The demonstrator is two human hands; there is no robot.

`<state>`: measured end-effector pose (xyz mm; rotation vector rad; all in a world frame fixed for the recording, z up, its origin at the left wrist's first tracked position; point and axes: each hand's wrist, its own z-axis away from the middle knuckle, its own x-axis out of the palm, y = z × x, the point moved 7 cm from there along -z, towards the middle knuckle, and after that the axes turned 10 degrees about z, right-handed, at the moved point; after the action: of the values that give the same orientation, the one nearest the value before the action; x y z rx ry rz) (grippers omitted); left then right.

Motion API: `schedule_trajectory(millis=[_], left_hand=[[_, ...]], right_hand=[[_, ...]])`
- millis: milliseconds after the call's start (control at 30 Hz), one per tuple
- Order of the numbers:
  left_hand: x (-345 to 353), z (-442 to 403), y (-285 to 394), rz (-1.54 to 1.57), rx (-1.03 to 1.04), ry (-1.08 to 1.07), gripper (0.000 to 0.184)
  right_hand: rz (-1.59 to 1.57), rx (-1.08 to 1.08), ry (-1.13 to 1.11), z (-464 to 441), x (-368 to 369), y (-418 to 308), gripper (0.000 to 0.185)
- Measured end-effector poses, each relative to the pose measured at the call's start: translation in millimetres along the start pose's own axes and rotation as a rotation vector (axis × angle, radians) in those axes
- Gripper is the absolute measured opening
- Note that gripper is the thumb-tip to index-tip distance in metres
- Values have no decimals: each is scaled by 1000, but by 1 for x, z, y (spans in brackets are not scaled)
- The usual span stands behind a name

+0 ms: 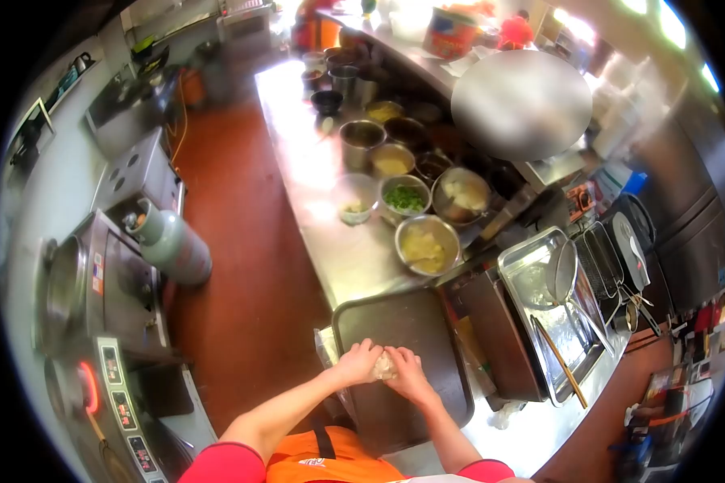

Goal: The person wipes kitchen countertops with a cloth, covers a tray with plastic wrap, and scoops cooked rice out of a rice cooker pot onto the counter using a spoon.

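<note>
Over a dark rectangular tray (403, 322), a small pale lump (385, 366), perhaps dough, is held between both hands. My left hand (357, 363) has its fingers curled against the lump's left side. From the right, my right hand (408, 375) presses on the same lump, its fingertips close to those of the left. Parts of the lump are hidden behind the fingers. Beyond the tray stand a steel bowl of yellowish food (427, 246) and a bowl of chopped greens (405, 196).
Several more bowls and pots line the steel counter (306, 201). Right of the dark tray, a metal tray (532, 322) holds a strainer (561, 272) and chopsticks (561, 362). A grey gas cylinder (176, 248) stands on the left. A blurred round shape covers the upper right.
</note>
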<state>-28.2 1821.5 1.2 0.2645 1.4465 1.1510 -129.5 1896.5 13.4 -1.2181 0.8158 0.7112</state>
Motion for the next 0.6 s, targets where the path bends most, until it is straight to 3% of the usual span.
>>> schedule_trajectory(millis=[133,233,333,367,400,600], left_hand=[[2,2,-20,376,26,-134,71],[-22,26,-8,644,-63,-116,50],[-29,53,-31,698,82,12,58],[-60,88,-24,796,-74,-89,63],[-53,94,-54,675,45,114,68],[-145,264,-162,675,-104,397,75]], right_hand=[[-220,-63,-9,6,-10,-7,76],[-346,-95,-50,7,-10,-30,74],[-388,-115,-139,-1,3,-71,77],[-327,-158,-127,-7,9,-83,77],[-313,-224,-162,-13,15,-114,76],[-129,-525,-343,-60,110,-314,75]])
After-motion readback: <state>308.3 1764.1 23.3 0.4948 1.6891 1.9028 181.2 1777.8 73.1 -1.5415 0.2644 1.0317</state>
